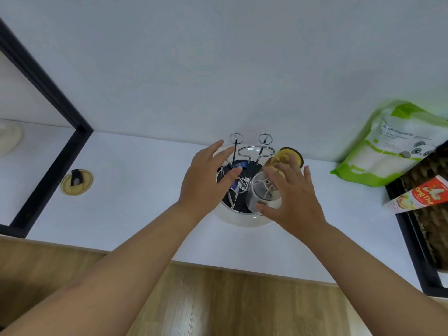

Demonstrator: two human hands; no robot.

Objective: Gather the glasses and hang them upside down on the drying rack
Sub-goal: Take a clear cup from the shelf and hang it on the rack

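The drying rack (242, 220), a round white base with a dark centre and chrome wire pegs, stands on the white counter by the wall. A clear glass (260, 190) hangs upside down on a front-right peg. An amber glass (278, 157) hangs upside down on the peg behind it. My right hand (294, 200) is spread around the clear glass, thumb at its lower rim and index finger by its top, fingers straight and apart. My left hand (206, 180) hovers over the rack's left side with fingers apart and nothing in it. Two rear pegs (236, 139) stand bare.
A yellow lid (76, 182) lies on the counter to the left. A green-and-white bag (392, 146) leans on the wall at right, beside a red-and-white carton (419, 197) and a dark woven tray (429, 226). A black frame (48, 93) bounds the left.
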